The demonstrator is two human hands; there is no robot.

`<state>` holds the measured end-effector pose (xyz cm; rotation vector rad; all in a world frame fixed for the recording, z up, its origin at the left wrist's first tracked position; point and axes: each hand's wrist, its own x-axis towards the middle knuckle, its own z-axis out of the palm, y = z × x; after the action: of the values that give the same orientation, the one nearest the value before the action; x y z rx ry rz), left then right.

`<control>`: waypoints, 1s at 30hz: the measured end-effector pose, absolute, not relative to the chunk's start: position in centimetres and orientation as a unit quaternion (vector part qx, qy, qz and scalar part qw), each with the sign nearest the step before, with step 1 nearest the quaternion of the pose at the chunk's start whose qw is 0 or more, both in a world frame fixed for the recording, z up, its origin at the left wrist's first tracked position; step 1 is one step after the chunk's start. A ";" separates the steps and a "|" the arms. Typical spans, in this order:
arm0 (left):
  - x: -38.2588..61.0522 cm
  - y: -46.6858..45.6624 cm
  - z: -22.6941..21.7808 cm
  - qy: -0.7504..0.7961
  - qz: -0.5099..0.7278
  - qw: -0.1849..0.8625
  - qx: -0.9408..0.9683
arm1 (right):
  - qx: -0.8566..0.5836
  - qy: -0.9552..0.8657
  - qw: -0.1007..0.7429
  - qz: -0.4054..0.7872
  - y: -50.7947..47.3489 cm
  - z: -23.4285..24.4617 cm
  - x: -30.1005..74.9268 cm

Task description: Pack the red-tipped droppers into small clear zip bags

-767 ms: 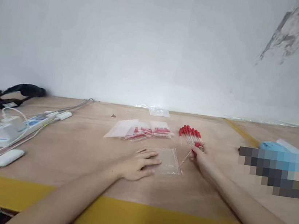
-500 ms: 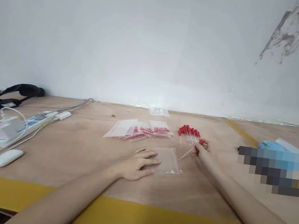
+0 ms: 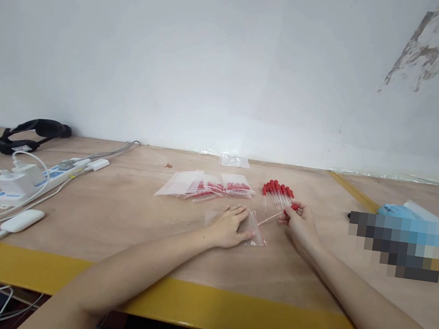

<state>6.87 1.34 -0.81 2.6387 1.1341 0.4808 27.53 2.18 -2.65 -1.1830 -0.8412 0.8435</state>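
Observation:
My left hand (image 3: 230,226) lies flat, fingers stretched, on a small clear zip bag (image 3: 256,233) on the wooden table (image 3: 123,216). My right hand (image 3: 297,222) pinches one thin glass dropper with a red bulb (image 3: 277,215), its tip pointing left toward the bag's right edge. Just behind my right hand lies a loose bunch of red-bulbed droppers (image 3: 278,192). Further left are several filled clear bags of droppers (image 3: 208,187).
A power strip with white chargers and cables (image 3: 35,178) sits at the left, a black strap (image 3: 32,131) behind it by the wall. A small empty bag (image 3: 235,161) lies at the wall. Blue items (image 3: 399,212) and a blurred patch are at the right. A yellow strip (image 3: 224,311) edges the table.
My left hand slid forward and right over the clear bag. My right hand lifted the single dropper slightly and turned its tip toward the bag. The view shifted a little.

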 end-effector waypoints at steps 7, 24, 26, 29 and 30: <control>6.3 2.2 -2.3 0.381 0.182 0.122 0.898 | -0.520 -0.367 0.679 0.365 2.5 -2.7 27.9; 6.4 2.0 -2.3 0.385 0.203 0.115 0.893 | -0.489 -0.365 0.666 0.430 2.2 -3.2 27.1; 6.4 1.9 -2.2 0.384 0.208 0.115 0.892 | -0.482 -0.332 0.668 0.459 2.0 -3.0 27.0; 6.5 1.7 -2.0 0.386 0.207 0.119 0.891 | -0.477 -0.327 0.659 0.481 1.7 -2.8 26.8; 6.5 1.6 -1.9 0.388 0.208 0.120 0.890 | -0.474 -0.342 0.645 0.493 1.5 -2.8 26.7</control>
<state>6.48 1.59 -1.92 2.5992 1.1348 0.6064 26.65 1.51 -2.80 -1.0784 -0.7774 1.1222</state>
